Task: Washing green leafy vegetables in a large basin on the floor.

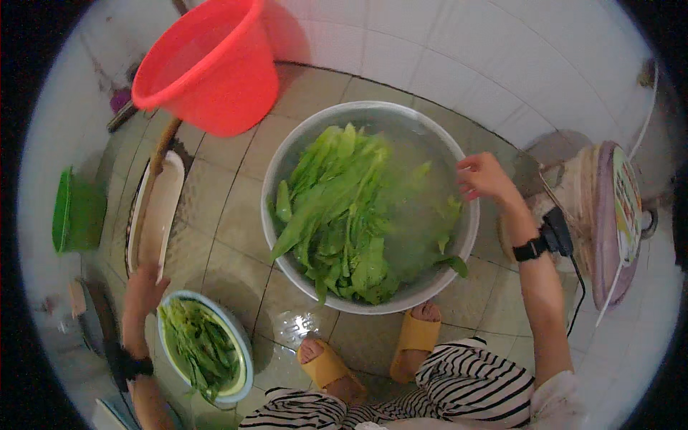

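Note:
Leafy green vegetables [344, 208] lie in cloudy water in a large round metal basin [369, 308], heaped toward its left side. Beside the basin's right rim is my right hand [486, 176], its fingers loosely bent and apart, with nothing visible in them. Down at the left, my left hand [147, 287] hovers near a smaller light-blue-rimmed basin [247, 358]. Its thumb stands away from the fingers, and I see nothing held. More leafy greens [199, 344] rest in that smaller basin. A few leaves hang over the big basin's lower rim.
A red bucket [215, 79] stands by the tiled wall at the back left. A white squat toilet [161, 208] is set in the floor, with a wooden stick [166, 140] across it. At far left is a green bin [79, 215]; a pinkish round-lidded container [605, 222] stands at right.

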A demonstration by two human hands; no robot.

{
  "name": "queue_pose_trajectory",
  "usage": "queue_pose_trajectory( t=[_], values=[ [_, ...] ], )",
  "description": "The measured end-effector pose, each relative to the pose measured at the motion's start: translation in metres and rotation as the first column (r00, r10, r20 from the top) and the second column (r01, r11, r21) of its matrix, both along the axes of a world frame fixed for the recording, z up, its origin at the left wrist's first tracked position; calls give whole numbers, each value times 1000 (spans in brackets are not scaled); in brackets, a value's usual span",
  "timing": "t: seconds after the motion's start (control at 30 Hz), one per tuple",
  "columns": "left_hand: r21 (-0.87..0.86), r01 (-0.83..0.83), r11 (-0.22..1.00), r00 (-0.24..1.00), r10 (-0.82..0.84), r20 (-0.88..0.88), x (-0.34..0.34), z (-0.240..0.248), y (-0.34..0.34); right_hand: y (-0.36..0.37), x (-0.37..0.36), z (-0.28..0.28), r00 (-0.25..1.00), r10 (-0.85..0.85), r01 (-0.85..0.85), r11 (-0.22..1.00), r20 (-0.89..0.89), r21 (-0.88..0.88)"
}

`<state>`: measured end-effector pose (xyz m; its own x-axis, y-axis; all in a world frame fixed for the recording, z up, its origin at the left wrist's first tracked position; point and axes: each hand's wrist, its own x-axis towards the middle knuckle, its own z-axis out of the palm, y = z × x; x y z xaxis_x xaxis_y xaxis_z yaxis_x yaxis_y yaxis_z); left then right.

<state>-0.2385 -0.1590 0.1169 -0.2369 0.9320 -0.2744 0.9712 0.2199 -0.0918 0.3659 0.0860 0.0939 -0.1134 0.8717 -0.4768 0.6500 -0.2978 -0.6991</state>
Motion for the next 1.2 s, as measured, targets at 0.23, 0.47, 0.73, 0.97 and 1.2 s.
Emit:
queue_pose_trajectory(
  t=[0.23,0.47,0.73,0.97,1.2],
  values=[
    [395,178,901,728,-391,563,259,-47,171,-14,-27,-83,968,165,-111,957,190,-268],
    [429,262,864,736,-467,491,378,-97,181,-20,-77,-102,986,-102,59,952,-132,-300],
    [171,49,984,881,-124,456,338,-112,177,-15,-127,-159,820,-327,179,926,-470,-332],
    [112,-87,990,790,0,613,299,-134,161,-22,-112,-99,879,-295,225,949,-375,-219],
    [181,-138,974,798,1,603,323,-125,162,-22,-26,-95,725,-251,-63,903,-641,-424]
  ],
)
